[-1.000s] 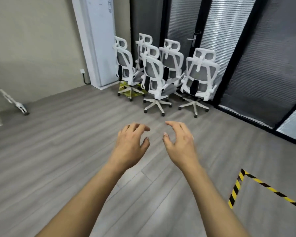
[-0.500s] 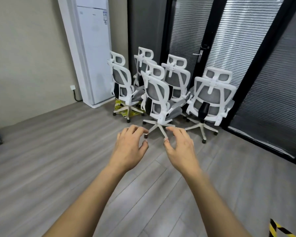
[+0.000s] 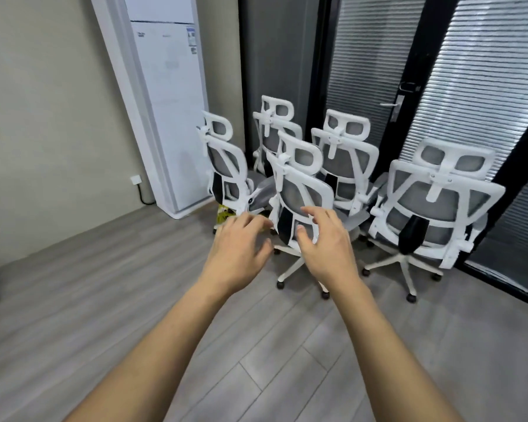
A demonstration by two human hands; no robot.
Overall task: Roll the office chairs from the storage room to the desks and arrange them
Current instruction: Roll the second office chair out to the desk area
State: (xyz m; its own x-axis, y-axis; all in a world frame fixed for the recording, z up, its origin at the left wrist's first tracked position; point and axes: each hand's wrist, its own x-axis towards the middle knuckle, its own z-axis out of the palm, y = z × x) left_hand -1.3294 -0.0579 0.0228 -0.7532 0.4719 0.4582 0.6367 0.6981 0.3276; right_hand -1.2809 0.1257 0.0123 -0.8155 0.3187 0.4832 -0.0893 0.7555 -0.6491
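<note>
Nearest chair (image 3: 297,190): white frame, grey mesh, back turned to the camera. It's at the front of a bunch parked in the corner of the room, so not at any desk yet.
Rest of the chairs: four more of the same model. One is just to the right (image 3: 436,208), one to the left (image 3: 226,169) and two are tucked behind (image 3: 275,123) (image 3: 345,147). They're packed tight, with armrests and star bases near or overlapping each other.
Left hand (image 3: 241,248): fingers loosely spread, holding nothing, out in front of the nearest chair's left edge.
Right hand (image 3: 326,242): same deal, relaxed and empty. It lines up over the backrest, but I can't tell if it's actually touching.
Step, my guess: reaching in to grab the front chair's backrest. None rolled out yet, so this is basically the start.
What could go wrong: pull the front one straight back and its casters or arms could snag the neighbours' legs and drag them along. There's also something yellow (image 3: 224,213) on the floor under the left chair that a wheel could catch. Grabbing only the headrest might tip or twist the chair instead of rolling it.
Around: standing air conditioner (image 3: 168,102) on the left, glass door with blinds and a handle (image 3: 393,109) behind, grey plank floor (image 3: 104,300).
</note>
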